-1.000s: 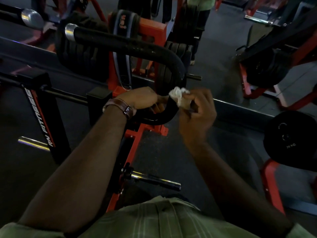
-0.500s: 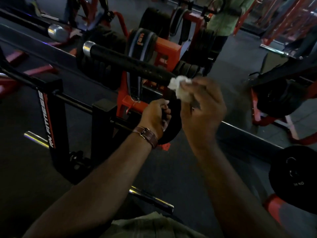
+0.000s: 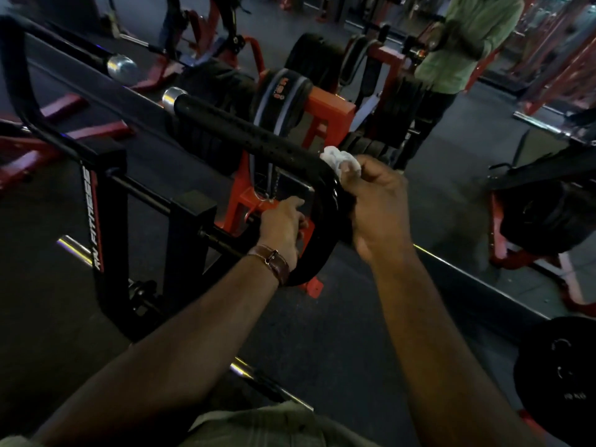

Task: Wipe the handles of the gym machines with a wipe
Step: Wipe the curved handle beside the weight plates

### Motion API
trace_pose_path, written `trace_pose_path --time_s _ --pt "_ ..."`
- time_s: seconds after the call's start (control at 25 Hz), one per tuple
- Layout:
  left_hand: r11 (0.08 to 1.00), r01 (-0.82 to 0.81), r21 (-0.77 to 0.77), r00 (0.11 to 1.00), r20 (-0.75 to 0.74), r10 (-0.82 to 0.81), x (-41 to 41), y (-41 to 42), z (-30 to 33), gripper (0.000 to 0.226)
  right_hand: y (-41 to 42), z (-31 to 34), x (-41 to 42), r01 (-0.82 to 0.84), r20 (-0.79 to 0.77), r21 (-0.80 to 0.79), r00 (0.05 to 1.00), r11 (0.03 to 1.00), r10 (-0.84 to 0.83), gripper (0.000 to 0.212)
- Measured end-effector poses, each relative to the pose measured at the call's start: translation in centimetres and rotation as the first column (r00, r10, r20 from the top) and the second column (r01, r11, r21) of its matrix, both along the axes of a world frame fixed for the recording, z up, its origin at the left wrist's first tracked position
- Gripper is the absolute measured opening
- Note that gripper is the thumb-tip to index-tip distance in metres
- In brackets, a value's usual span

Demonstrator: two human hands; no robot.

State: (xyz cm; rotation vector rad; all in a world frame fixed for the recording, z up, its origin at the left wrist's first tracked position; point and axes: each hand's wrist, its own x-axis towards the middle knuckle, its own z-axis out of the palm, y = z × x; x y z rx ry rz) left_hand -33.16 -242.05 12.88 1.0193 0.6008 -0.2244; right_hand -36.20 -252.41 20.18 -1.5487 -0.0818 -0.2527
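The fingers [image 3: 351, 171] of the right hand [image 3: 377, 208] are curled tight around a crumpled white wipe [image 3: 338, 159], bunching it so a wad of it bulges out toward the metal. That wad is pressed against the black handle [image 3: 245, 132] just where the straight foam-covered run bends down into its loop, so the cloth meets the curve rather than bare skin. The hand sits on the outer side of the bend, which looks like the spot being cleaned at this moment.

The left hand [image 3: 283, 225] grips the lower part of the same loop, fingers wrapped round the tube and hidden on its far side. Holding there most likely steadies the handle so it does not swing away under the rubbing pressure. A brown strap [image 3: 271, 262] circles that wrist.

The long straight section runs away up and to the left, ending in a silver cap [image 3: 172, 96]; judging by where the wipe sits, that stretch probably remains to be covered. Behind the handle stands an orange machine frame [image 3: 325, 117] with dark weight plates [image 3: 567, 379] nearby on the gym floor.
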Motion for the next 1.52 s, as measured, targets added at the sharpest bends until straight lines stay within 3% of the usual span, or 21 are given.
trace_pose_path --time_s 0.08,0.16,0.28,0.4,0.48,0.52,0.6,0.72,0.76,0.8,0.92,1.0,1.12,1.2,1.24,1.32,1.4,1.52 --pt "1.0 -0.015 -0.012 0.997 0.069 0.016 -0.1 0.0 -0.6 0.016 -1.3 -2.0 -0.2 -0.191 -0.141 0.2 0.965 0.961 0.221 0.019" --pt "1.0 -0.009 -0.022 0.991 0.132 0.012 0.1 0.1 -1.4 0.018 -2.1 -3.8 -1.0 -0.315 -0.154 0.308 0.915 0.898 0.373 0.03" --pt "0.999 -0.008 -0.034 0.981 0.195 0.014 0.4 0.5 -1.8 0.013 -1.1 -2.3 1.8 -0.312 -0.183 0.341 0.903 0.887 0.388 0.025" --pt "0.997 -0.054 0.049 0.983 0.18 0.044 0.3 0.5 -1.6 0.019 -0.1 -0.7 2.6 -0.215 -0.046 0.154 0.973 0.964 0.225 0.012" --pt "0.993 -0.078 0.089 0.988 0.14 0.065 0.4 0.3 -1.6 0.032 -1.1 -2.4 0.0 -0.014 0.242 -0.205 0.968 0.979 0.064 0.008" --pt "0.99 -0.098 0.101 0.989 0.124 0.085 0.5 0.3 -1.6 0.035 -1.6 -3.4 -1.8 0.124 0.386 -0.34 0.922 0.932 0.018 0.008" --pt "0.989 -0.094 0.111 0.989 0.125 0.08 0.5 0.5 -1.6 0.031 -1.8 -4.8 -4.0 0.36 0.613 -0.455 0.79 0.815 -0.007 0.008" --pt "0.998 -0.033 0.052 0.976 0.218 0.021 -0.1 0.7 -1.2 0.019 -0.3 -3.7 -2.2 0.634 0.848 -0.488 0.508 0.601 0.152 0.011" --pt "0.998 -0.028 0.053 0.969 0.248 0.014 -0.2 0.8 -1.3 0.022 0.3 -2.7 -1.3 0.693 0.852 -0.516 0.473 0.504 0.224 0.01" --pt "0.998 -0.029 0.059 0.963 0.27 0.012 -0.3 0.9 -1.5 0.026 1.0 -1.8 -0.8 0.716 0.828 -0.56 0.494 0.417 0.266 0.01" --pt "0.988 -0.022 0.153 0.954 0.298 -0.025 -0.3 1.0 -1.8 0.024 1.4 -1.4 -2.8 0.66 0.695 -0.719 0.674 0.217 0.25 0.016" --pt "0.987 0.004 0.161 0.962 0.267 -0.048 -0.4 0.9 -1.5 0.023 1.1 -1.7 -4.4 0.616 0.63 -0.776 0.74 0.139 0.236 0.019" --pt "0.98 0.063 0.188 0.961 0.255 -0.111 -0.8 1.0 -1.1 0.021 1.4 -0.5 -2.7 0.667 0.685 -0.724 0.666 0.177 0.295 0.012" --pt "0.974 0.09 0.206 0.953 0.266 -0.144 -1.0 1.1 -1.1 0.016 1.7 -0.3 -1.3 0.709 0.766 -0.641 0.571 0.294 0.295 0.007" --pt "0.973 0.084 0.216 0.953 0.269 -0.142 -1.1 1.1 -1.1 0.015 1.4 -0.9 -1.4 0.68 0.785 -0.616 0.568 0.397 0.246 0.006" --pt "0.975 0.037 0.218 0.949 0.299 -0.103 -1.0 1.1 -1.3 0.023 0.3 -2.9 -2.9 0.567 0.751 -0.57 0.653 0.595 0.097 0.006" --pt "0.989 -0.025 0.143 0.933 0.359 -0.029 -1.1 1.2 -1.5 0.035 -0.3 -3.9 -4.6 0.515 0.684 -0.524 0.729 0.679 -0.025 0.014" --pt "0.992 -0.069 0.104 0.916 0.401 0.022 -1.3 1.2 -1.5 0.031 0.7 -1.5 -2.7 0.438 0.547 -0.404 0.819 0.803 -0.173 0.013"
